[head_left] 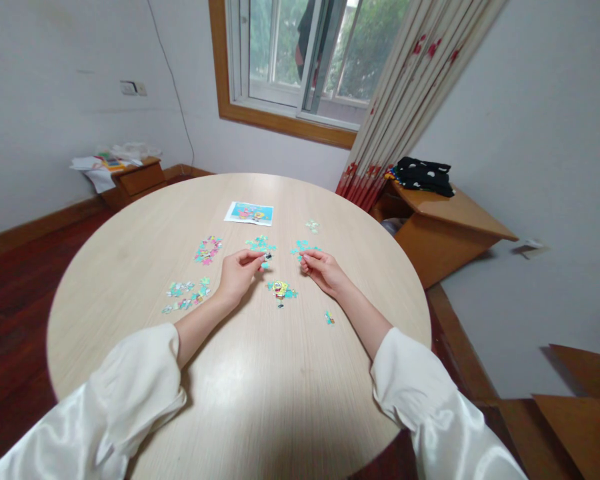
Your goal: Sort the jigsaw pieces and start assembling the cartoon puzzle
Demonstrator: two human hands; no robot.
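puzzle piece (pixel 267 256), pinched in left grip (pixel 237 273) (fingertips)

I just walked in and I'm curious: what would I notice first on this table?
Two hands meet mid-table: the left hand pinches a small piece and the right hand touches the teal pieces. Between them lies a joined bit with a yellow figure. Loose pieces are scattered to the left on the round table, with a picture farther back.
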